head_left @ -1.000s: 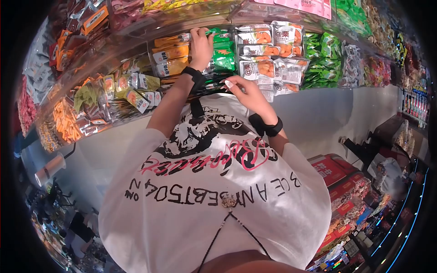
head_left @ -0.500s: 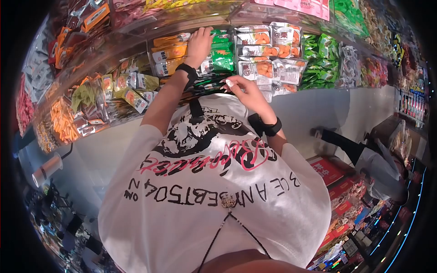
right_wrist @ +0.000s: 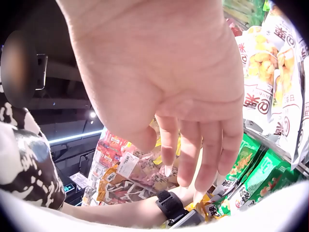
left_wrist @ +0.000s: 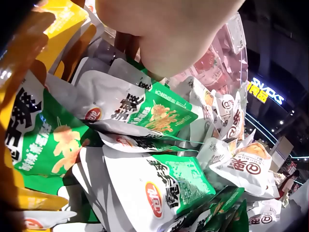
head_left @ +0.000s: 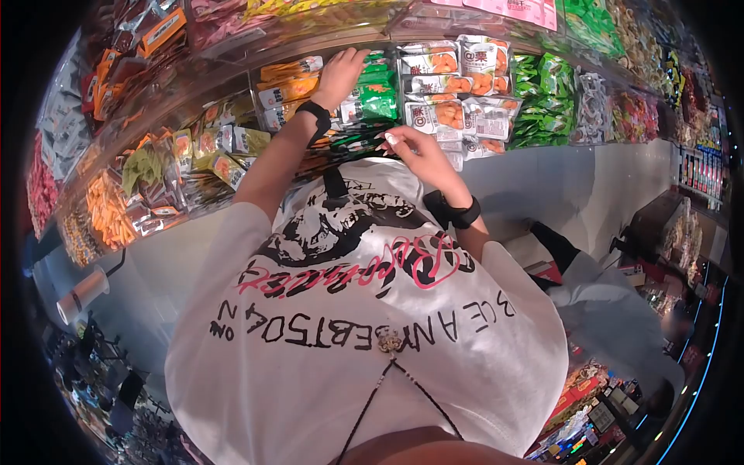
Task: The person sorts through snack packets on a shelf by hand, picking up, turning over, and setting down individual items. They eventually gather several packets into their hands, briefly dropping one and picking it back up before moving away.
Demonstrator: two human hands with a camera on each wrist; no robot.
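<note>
My left hand (head_left: 341, 79) reaches over green-and-white snack pouches (head_left: 377, 99) at the back of a shelf bin in the head view. From the left wrist, the palm hangs above the pouches (left_wrist: 128, 101), its fingertips hidden down behind them; I cannot tell whether they pinch one. Lower and to the right, my right hand (head_left: 422, 159) hovers by the bin's front edge, close to the white chestnut-picture pouches (head_left: 438, 116). Its fingers (right_wrist: 211, 150) hang relaxed, apart and hold nothing in the right wrist view.
Orange-and-white pouches (head_left: 291, 91) lie left of the green ones; bright green packets (head_left: 546, 101) fill a bin to the right. A higher shelf with pink bags (head_left: 523, 12) runs behind. Another person in grey (head_left: 612, 318) stands close on my right. A white roll (head_left: 83, 294) sticks out at left.
My left wrist has shifted slightly left, its fingers still at the back of the green pouches. The right hand stays nearly still. The other person has come nearer on the right.
</note>
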